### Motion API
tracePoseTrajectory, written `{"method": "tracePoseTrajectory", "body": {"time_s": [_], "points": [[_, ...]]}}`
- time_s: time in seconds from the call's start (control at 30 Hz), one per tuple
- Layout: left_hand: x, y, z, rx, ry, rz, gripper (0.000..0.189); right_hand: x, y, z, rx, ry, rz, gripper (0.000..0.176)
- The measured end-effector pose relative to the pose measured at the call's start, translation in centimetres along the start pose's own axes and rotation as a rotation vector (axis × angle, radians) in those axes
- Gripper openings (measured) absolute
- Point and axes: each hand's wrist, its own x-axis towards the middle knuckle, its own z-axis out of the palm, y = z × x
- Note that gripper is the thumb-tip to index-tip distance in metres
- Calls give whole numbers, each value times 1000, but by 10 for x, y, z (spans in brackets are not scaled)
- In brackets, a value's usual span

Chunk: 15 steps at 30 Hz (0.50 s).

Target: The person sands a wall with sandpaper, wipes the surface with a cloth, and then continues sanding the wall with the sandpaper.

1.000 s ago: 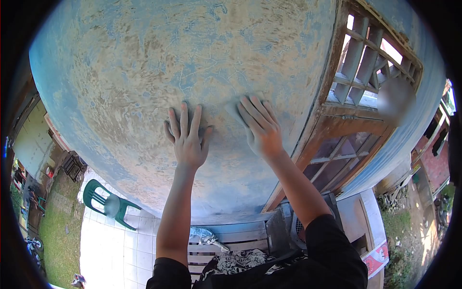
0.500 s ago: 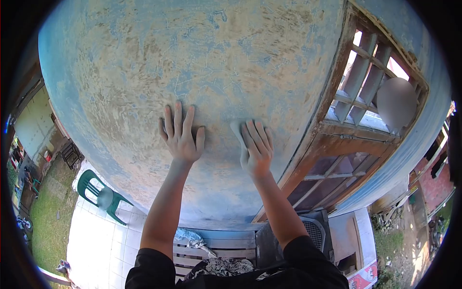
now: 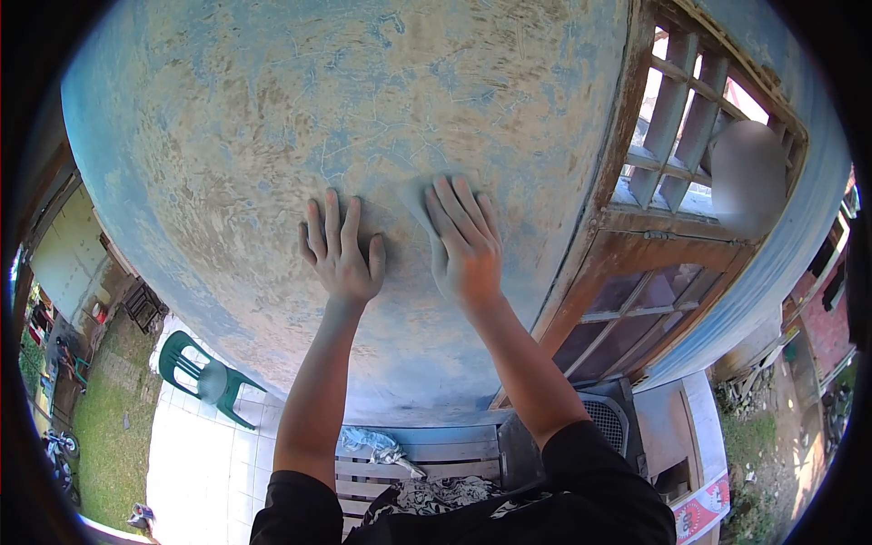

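Observation:
A wall (image 3: 272,118) with worn blue paint and bare tan patches fills the view. My left hand (image 3: 341,254) lies flat on it with the fingers spread and holds nothing. My right hand (image 3: 465,241) is just to its right and presses a grey abrasive sheet (image 3: 413,195) against the wall. Only the sheet's upper left corner shows beyond the fingers. The two hands are a small gap apart.
A brown wooden window frame (image 3: 654,245) with louvres stands right of my right hand, with a person (image 3: 745,177) behind it. Below are a slatted wooden bench (image 3: 427,454) with a crumpled cloth (image 3: 377,445), a dark grilled box (image 3: 599,418), and a green plastic chair (image 3: 195,372) on white tiles.
My right hand slid down the wall with the sheet, then back up and slightly left. My left hand has stayed flat in nearly the same place.

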Motion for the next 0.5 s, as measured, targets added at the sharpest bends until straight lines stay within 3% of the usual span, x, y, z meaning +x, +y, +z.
{"method": "tracePoseTrajectory", "body": {"time_s": [0.13, 0.37, 0.43, 0.5], "points": [[-6, -1, 1, -6, 0, -7, 59, -83, 32, 6, -135, 76, 45, 35], [-8, -4, 1, 0, -4, 25, 59, -11, 32, 10, -85, 375, 133, 34], [-11, -6, 0, 0, -6, 38, 59, -14, 27, 13, -143, 332, 108, 35], [-13, -8, 1, -1, -6, 52, 59, -29, 28, 11, -96, -40, -233, 35]]}}
